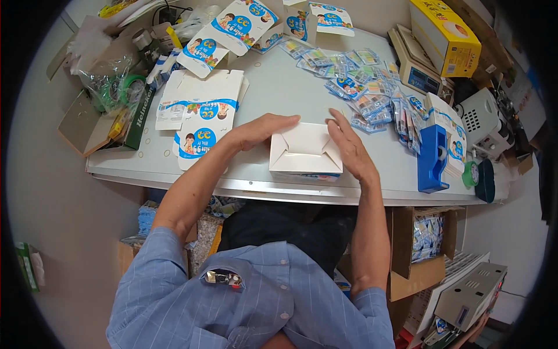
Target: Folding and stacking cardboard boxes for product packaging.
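A small white carton (306,146) stands near the table's front edge between my two hands. Its upper end shows plain white flaps folded inward, with a slot-like gap in the middle. A strip of blue print shows low on its near side. My left hand (263,131) holds the carton at its left far corner, thumb along the top edge. Against its right side lies my right hand (353,149), pressing from there with fingers fairly straight and pointing away from me. The left fingertips are hidden behind the carton.
Flat printed cartons (203,113) lie left; more (238,26) lean at the back. Small packets (366,87) are heaped right of centre. A blue tape dispenser (431,160), a scale (415,64) and a yellow box (450,38) stand right. Below is an open cardboard box (410,285) of packets.
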Demonstrator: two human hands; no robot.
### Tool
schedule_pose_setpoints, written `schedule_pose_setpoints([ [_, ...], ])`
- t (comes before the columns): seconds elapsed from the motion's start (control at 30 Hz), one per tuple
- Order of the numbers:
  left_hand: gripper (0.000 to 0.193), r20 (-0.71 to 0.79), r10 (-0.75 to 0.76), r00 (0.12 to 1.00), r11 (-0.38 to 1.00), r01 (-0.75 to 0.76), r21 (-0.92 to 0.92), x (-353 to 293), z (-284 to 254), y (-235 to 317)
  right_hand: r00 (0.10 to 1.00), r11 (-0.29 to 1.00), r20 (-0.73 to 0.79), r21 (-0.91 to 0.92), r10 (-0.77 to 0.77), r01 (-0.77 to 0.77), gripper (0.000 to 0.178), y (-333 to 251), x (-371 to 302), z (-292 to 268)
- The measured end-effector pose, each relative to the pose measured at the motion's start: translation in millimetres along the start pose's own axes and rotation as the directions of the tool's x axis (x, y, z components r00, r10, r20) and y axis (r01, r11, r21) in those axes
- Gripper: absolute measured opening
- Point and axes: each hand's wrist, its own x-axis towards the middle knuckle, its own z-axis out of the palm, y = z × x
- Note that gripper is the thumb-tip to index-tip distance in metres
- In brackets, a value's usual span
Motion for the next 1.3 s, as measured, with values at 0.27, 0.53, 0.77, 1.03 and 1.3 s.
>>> schedule_pose_setpoints([
  [0.27,0.071,-0.067,0.528,0.846,0.821,-0.489,0.295,-26.9,12.7,26.6,0.991,0.881,-0.13,0.468,-0.013,0.074,0.062,17.1,-31.6,13.9],
  [0.53,0.086,0.124,0.102,0.987,0.994,-0.106,0.021,-31.4,5.3,39.1,0.968,0.991,-0.234,0.118,0.09,-0.064,0.074,19.5,-26.0,27.7],
  [0.77,0.071,0.004,0.358,0.934,0.818,-0.315,0.482,-46.2,22.7,69.2,0.881,0.83,-0.467,0.458,-0.081,0.319,0.066,47.3,-41.1,25.0],
  [1.03,0.087,-0.154,0.952,0.264,0.152,0.027,0.988,0.7,-92.9,206.4,0.865,0.959,-0.491,0.281,0.101,0.047,0.044,66.1,-29.8,38.0],
  [1.3,0.066,-0.633,0.739,0.232,0.508,0.426,0.749,-82.8,-151.4,67.3,0.838,0.962,-0.544,0.253,0.052,0.105,0.029,74.1,-25.5,47.4],
])
